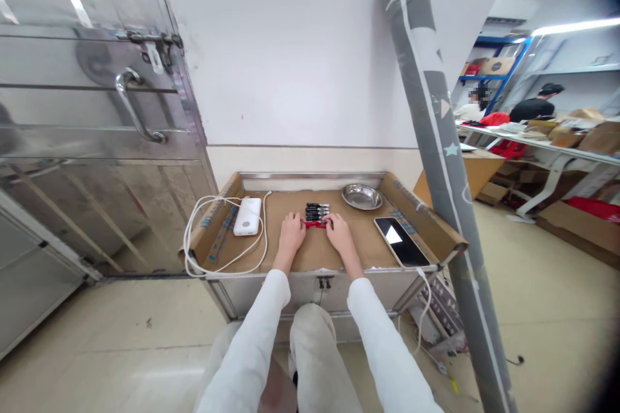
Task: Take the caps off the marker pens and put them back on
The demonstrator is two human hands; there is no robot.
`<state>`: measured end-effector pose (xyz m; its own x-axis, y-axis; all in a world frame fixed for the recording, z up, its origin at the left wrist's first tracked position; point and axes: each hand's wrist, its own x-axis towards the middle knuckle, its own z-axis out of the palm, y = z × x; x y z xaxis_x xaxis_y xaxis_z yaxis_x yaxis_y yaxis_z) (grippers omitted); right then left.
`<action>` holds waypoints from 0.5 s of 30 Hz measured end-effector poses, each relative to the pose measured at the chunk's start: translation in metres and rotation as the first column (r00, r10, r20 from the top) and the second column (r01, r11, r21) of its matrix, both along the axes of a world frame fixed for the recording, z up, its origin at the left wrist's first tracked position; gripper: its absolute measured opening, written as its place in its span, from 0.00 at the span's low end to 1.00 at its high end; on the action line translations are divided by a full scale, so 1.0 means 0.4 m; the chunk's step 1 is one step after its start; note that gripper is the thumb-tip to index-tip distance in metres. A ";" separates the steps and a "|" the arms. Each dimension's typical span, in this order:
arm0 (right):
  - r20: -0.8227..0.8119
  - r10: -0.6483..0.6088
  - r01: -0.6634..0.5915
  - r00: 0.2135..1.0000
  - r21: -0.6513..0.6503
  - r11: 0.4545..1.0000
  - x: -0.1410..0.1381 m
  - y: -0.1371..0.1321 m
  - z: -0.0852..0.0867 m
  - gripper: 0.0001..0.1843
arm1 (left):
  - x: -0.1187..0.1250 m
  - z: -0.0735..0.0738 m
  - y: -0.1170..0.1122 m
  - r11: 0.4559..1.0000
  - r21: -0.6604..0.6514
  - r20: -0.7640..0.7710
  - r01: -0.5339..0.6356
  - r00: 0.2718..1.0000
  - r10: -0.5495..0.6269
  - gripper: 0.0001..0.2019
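Observation:
Several short black pen-like sticks point(316, 208) with silvery right ends lie side by side across the cardboard-covered table top point(314, 255). Nearest to me in that row is a red pen-like stick point(316, 224), lying crosswise like the others. My left hand point(291, 234) rests at its left end, fingers bent and closed against it. At its right end, the closed fingertips of my right hand point(340, 237) meet the stick. Its two ends are partly hidden by my fingers, and the exact kind of these sticks is too small to make out.
A white power bank point(247, 217) with a looped white cable point(194, 232) is on the left. A round metal dish point(361, 196) stands back right, with a phone point(401, 242) in front of it. A long grey roll point(443, 135) leans at the right. People sit farther off.

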<state>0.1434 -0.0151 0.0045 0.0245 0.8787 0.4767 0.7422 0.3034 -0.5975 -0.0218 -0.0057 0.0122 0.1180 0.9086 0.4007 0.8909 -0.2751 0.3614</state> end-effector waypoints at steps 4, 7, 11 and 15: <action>0.000 -0.006 0.006 1.000 0.000 1.000 0.000 -0.001 -0.001 0.14 | 0.001 0.000 0.002 1.000 0.008 -0.016 0.005 1.000 -0.005 0.07; -0.005 -0.002 0.002 1.000 -0.008 1.000 0.001 0.002 -0.004 0.14 | 0.000 -0.002 0.005 1.000 0.011 -0.015 0.010 1.000 -0.010 0.07; 0.002 -0.006 0.006 1.000 -0.003 1.000 0.000 0.004 -0.004 0.14 | 0.000 -0.004 0.006 1.000 0.017 -0.001 0.016 1.000 -0.016 0.06; -0.004 0.000 0.000 1.000 0.001 1.000 0.001 0.003 -0.004 0.14 | 0.001 0.000 0.002 0.998 0.046 0.032 0.032 0.999 -0.034 0.05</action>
<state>0.1436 -0.0140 0.0031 0.0262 0.8782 0.4777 0.7397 0.3044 -0.6002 -0.0214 -0.0051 0.0120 0.1337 0.8851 0.4458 0.8689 -0.3210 0.3769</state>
